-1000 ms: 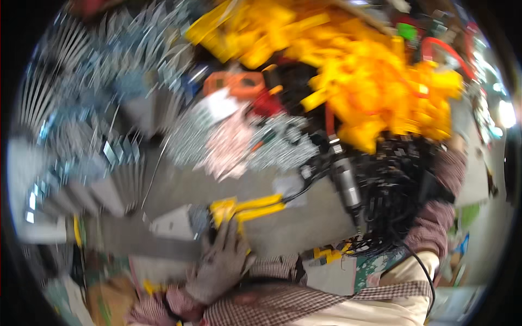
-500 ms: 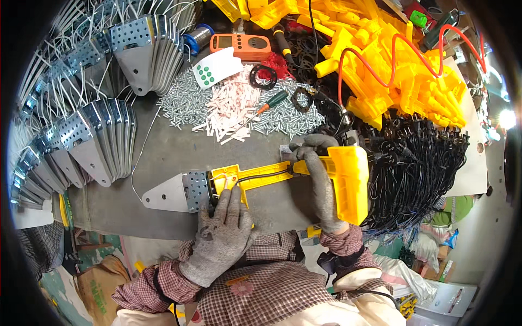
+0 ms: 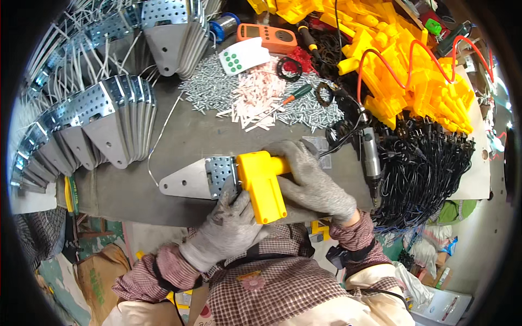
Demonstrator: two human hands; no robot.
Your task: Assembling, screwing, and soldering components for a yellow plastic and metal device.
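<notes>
**Yellow shell (image 3: 263, 179) set over its open half at the worktable**

At the centre of the frame, the T-shaped shell now covers the lower yellow half and its cord; half a second ago the right hand (image 3: 315, 182) held it apart, to the right, with the wiring exposed. The two halves look mated, though no fastener can be made out on the join. The right hand is wrapped around the shell's handle; the left hand (image 3: 225, 236) has its fingertips against the front end, its full grip hidden from the camera. Both wear grey knit gloves

Largest to smallest: a dull grey worktable (image 3: 212, 133) spans the frame; smooth, glossy yellow plastic parts (image 3: 435, 103) heap at upper right; bent metal plates (image 3: 109, 144), perforated along one band, fan out at upper left; limp black cords (image 3: 429, 168) bundle at right. A flat, tapered metal plate (image 3: 190, 179) juts from the shell's left side. Beyond lie an orange boxy meter (image 3: 266, 33) at upper centre, slim pale sticks (image 3: 258, 98) and bright, slender metal screws (image 3: 204, 89)
</notes>
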